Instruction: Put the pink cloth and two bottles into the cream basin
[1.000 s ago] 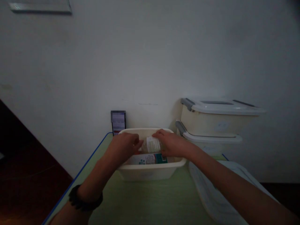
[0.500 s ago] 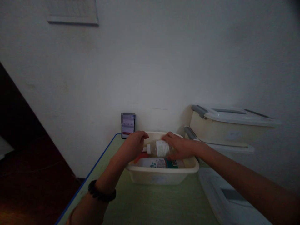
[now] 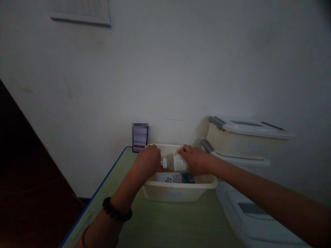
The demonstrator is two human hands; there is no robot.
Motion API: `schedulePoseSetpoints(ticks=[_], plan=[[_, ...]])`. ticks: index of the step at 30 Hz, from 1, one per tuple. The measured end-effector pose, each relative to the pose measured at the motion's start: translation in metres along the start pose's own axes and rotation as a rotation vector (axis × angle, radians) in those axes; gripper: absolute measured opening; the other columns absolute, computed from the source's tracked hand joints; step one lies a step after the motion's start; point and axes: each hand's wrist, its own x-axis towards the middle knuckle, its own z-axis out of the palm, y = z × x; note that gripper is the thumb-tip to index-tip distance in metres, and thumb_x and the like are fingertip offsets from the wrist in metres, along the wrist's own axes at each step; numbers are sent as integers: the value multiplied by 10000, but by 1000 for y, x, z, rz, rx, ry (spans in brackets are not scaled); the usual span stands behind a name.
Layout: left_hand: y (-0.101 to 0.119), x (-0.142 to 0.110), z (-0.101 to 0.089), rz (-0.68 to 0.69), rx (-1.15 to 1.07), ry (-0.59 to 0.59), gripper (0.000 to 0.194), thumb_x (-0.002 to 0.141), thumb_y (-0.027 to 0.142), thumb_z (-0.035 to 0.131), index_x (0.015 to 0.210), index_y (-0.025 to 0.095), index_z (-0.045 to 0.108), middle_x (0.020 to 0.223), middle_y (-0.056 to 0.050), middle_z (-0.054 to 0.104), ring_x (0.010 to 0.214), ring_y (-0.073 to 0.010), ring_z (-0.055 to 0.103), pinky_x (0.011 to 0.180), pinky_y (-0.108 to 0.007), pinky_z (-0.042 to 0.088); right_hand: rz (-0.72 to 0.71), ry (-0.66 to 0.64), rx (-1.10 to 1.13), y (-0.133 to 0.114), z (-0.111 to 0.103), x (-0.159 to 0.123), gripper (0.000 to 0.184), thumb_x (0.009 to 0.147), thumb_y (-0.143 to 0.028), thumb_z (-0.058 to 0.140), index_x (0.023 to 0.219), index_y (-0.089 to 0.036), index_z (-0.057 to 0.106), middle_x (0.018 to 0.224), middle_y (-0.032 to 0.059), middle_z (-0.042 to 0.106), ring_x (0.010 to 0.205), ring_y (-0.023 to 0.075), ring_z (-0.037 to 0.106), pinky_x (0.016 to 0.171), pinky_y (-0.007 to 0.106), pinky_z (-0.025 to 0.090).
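**Bottle held over the open tub**

Head view: My left hand (image 3: 148, 161) curls its fingers at the cap end, and my right hand (image 3: 196, 160) is wrapped around the base of a clear bottle (image 3: 174, 162), keeping it level over the cream tub (image 3: 178, 191) at the desk's (image 3: 165, 224) far edge. A teal-labelled bottle (image 3: 177, 178) lies inside.
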Motion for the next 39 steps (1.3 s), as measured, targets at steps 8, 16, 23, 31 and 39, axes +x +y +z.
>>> schedulePoseSetpoints(ticks=[8, 16, 23, 31, 39], plan=[[-1, 1, 0, 15, 33, -5, 308, 864, 133, 365, 782, 83, 657, 863, -171, 665, 820, -242, 619, 769, -356, 475, 167, -19, -66, -21, -8, 0, 326, 882, -306, 574, 1164, -143, 553, 1179, 107, 577, 989, 218, 598, 821, 409, 509], [0, 0, -3, -5, 32, 8, 305, 874, 139, 354, 821, 100, 652, 915, -162, 666, 875, -226, 609, 797, -338, 463, 122, -80, 8, -4, -15, -1, 584, 674, -375, 761, 1150, -96, 569, 1206, 181, 552, 1007, 284, 611, 838, 393, 505], [-2, 6, 0, -60, -20, 16, 275, 850, 101, 371, 787, 98, 639, 879, -151, 662, 858, -212, 613, 777, -306, 456, 149, -72, 125, -5, -26, -7, 711, 555, -323, 773, 1158, -27, 540, 1074, 240, 632, 912, 340, 652, 730, 390, 517], [-2, 7, 0, -70, -196, 37, 232, 810, 80, 373, 765, 124, 597, 814, -123, 660, 796, -214, 617, 732, -326, 458, 184, 229, 334, 31, -71, -24, 696, 693, -430, 661, 1249, -87, 421, 1223, 163, 575, 1029, 233, 595, 841, 305, 463], [-28, 1, -14, 19, -422, 45, 199, 802, 200, 432, 954, 166, 556, 1017, -72, 664, 928, -172, 632, 816, -294, 492, -71, 235, 252, 6, -75, -5, 611, 647, -375, 719, 1181, -117, 575, 1163, 146, 598, 1088, 280, 554, 937, 361, 407]])
